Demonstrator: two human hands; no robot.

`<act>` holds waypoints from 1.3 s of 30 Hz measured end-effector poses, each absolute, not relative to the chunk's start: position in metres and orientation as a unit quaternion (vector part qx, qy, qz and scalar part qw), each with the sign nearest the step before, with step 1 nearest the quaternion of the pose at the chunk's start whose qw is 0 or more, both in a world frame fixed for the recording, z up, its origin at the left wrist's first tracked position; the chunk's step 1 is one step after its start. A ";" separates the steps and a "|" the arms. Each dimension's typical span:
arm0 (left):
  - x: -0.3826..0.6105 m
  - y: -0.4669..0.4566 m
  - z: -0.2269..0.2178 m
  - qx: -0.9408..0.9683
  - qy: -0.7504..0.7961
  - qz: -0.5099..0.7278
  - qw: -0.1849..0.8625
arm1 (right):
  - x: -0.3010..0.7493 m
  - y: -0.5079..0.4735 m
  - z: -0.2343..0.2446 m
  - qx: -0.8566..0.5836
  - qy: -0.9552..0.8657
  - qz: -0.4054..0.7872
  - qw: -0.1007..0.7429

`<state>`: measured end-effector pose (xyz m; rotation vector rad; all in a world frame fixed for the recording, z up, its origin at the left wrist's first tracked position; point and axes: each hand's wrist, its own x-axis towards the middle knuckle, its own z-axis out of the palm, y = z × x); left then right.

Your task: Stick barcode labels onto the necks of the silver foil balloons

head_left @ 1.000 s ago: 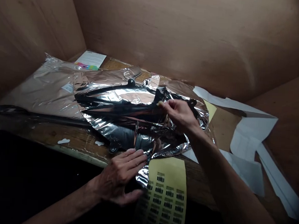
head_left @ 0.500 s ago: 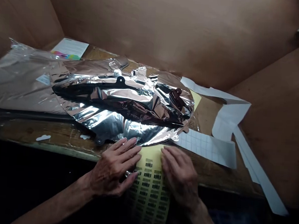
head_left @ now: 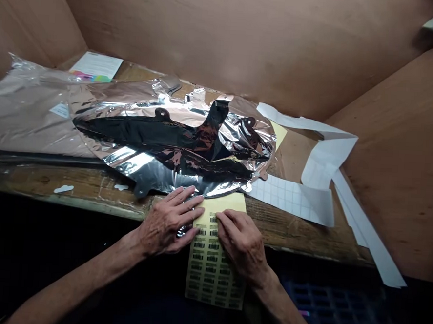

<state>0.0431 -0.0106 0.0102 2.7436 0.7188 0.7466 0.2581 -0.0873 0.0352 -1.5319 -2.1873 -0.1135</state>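
Observation:
A yellow sheet of barcode stickers (head_left: 214, 259) hangs over the table's front edge, its upper end lying on the wood. My left hand (head_left: 171, 220) lies on the sheet's left side with fingers stretched out and apart, the fingertips by the foil balloon's lower rim. My right hand (head_left: 241, 239) is closed over the sheet's right side, its fingertips pinched at a sticker in the top row. The thumb is hidden. Just beyond both hands, a flat silver foil balloon (head_left: 159, 134) with small tabs lies in creases, dark reflections across its middle.
Clear plastic packaging (head_left: 32, 111) spreads across the left. A printed card (head_left: 97, 66) lies at the back. White label backing strips (head_left: 291, 201) trail over the right side. Small white cutouts (head_left: 63, 189) lie near the front edge. Wooden panels (head_left: 209, 34) rise behind and beside the table.
My right hand has moved left from the sheet's right edge, onto the top stickers. My left hand stays at the left side. The view has shifted slightly.

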 end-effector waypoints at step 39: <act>0.040 -0.009 0.021 0.909 0.254 0.259 0.208 | 0.256 -0.074 0.075 -0.665 -0.534 0.329 0.406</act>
